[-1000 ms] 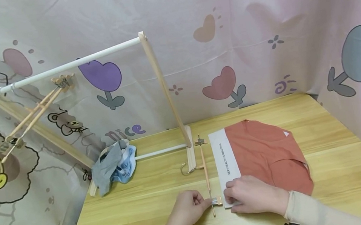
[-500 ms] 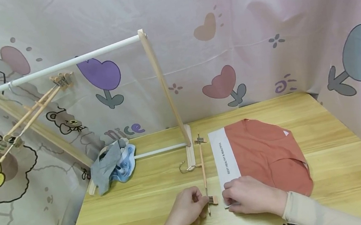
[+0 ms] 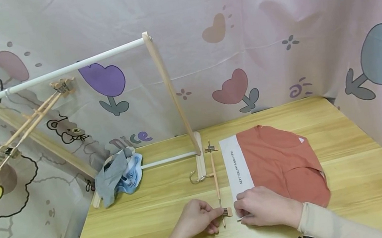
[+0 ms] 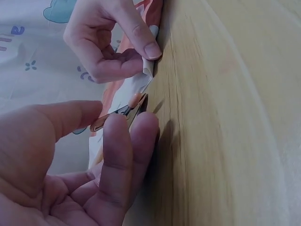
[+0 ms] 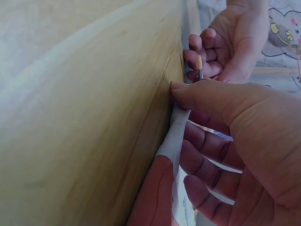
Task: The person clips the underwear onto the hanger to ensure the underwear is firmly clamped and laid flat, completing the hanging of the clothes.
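A pair of rust-red briefs point(image 3: 271, 152) with a white lettered waistband point(image 3: 234, 157) lies flat on the wooden table. My right hand point(image 3: 267, 205) pinches the waistband's near corner between thumb and fingers, and the right wrist view shows the white edge point(image 5: 175, 134) lifted there. Left of the briefs is a wooden clip hanger point(image 3: 216, 186), its metal hook point(image 3: 194, 178) pointing left. My left hand point(image 3: 195, 219) pinches the hanger's near clip point(image 3: 227, 212), with the thumb on top and fingers below. The clip's mouth faces the waistband, a small gap away. The far clip point(image 3: 211, 148) touches nothing.
A wooden rack point(image 3: 168, 85) with a white top rail point(image 3: 68, 68) stands at the back left. Clip hangers point(image 3: 32, 121) hang from its left end. Grey and blue crumpled cloths point(image 3: 120, 176) lie at its base. A printed curtain point(image 3: 268, 44) backs the table point(image 3: 356, 161).
The hanger's near end has shifted slightly left, then a little back right, in my left hand. My right hand keeps its pinch on the waistband corner, and the briefs stay put.
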Demonstrator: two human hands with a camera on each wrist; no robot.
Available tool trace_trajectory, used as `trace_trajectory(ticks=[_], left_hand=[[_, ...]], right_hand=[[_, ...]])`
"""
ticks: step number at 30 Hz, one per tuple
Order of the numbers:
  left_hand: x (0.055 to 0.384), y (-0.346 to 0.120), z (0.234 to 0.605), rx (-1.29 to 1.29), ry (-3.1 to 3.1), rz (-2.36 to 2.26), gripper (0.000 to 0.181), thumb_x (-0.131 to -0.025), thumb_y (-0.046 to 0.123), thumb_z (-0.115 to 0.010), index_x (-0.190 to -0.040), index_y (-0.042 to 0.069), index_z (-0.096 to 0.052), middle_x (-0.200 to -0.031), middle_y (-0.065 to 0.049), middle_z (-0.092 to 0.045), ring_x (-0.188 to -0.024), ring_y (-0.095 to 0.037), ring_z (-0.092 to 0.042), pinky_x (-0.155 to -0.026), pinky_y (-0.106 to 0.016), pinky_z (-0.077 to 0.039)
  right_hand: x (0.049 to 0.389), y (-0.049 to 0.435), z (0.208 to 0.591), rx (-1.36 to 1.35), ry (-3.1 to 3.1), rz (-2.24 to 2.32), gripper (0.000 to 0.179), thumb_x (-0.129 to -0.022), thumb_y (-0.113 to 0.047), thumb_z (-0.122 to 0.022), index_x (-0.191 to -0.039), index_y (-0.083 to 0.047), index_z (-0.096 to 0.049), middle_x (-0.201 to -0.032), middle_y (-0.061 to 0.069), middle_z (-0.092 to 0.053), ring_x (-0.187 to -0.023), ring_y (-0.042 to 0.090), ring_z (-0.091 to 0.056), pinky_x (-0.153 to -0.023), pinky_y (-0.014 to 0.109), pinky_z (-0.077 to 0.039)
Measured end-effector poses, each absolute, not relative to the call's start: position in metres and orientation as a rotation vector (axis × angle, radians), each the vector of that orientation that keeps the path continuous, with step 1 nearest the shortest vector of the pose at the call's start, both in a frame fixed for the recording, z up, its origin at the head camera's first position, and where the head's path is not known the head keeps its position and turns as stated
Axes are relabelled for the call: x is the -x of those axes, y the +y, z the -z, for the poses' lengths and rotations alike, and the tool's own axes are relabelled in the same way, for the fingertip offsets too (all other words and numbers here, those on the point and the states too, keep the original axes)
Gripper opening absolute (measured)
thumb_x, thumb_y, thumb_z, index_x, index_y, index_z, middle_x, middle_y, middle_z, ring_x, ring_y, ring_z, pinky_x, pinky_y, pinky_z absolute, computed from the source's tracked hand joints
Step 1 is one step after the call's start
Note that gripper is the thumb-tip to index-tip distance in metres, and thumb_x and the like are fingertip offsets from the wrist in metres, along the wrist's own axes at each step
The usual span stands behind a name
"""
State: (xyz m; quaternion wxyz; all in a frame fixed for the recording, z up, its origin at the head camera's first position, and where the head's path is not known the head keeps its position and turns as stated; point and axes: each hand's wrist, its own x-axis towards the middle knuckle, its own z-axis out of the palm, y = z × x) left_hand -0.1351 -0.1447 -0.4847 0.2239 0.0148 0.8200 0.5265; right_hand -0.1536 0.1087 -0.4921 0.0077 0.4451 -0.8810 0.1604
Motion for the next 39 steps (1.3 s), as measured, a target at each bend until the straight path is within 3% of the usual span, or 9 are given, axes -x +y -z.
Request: trace_trajectory(ticks=[10,21,39], left_hand=[[0.134,-0.147,0.494,-0.004,2.149,-1.500,0.032,-0.100,0.026,-0.076,-0.085,-0.001,-0.072,-0.068,-0.008,-0.074,-0.052,-0.009,-0.064,-0.048,-0.021,-0.055],[0.131,-0.140,0.490,0.021,2.165,-1.541,0.027,-0.096,0.017,-0.074,-0.080,-0.004,-0.071,-0.059,0.003,-0.060,-0.051,-0.007,-0.049,-0.048,-0.019,-0.038],[0.134,-0.139,0.489,0.019,2.081,-1.599,0.023,-0.096,0.012,-0.070,-0.083,-0.008,-0.070,-0.062,0.003,-0.058,-0.052,-0.006,-0.046,-0.048,-0.018,-0.036]], right_hand=[[0.152,0.107,0.492,-1.374,-2.743,-0.493,0.022,-0.084,-0.029,-0.088,-0.079,-0.031,-0.067,-0.072,-0.022,-0.047,-0.066,-0.008,-0.041,-0.059,0.018,-0.040],[0.151,0.112,0.494,-1.407,-2.623,-0.576,0.022,-0.087,-0.025,-0.086,-0.079,-0.032,-0.067,-0.074,-0.021,-0.049,-0.068,-0.011,-0.041,-0.060,0.014,-0.039],[0.153,0.119,0.497,-1.405,-2.423,-0.605,0.026,-0.082,-0.024,-0.088,-0.076,-0.032,-0.064,-0.070,-0.021,-0.046,-0.067,-0.013,-0.037,-0.060,0.008,-0.033]])
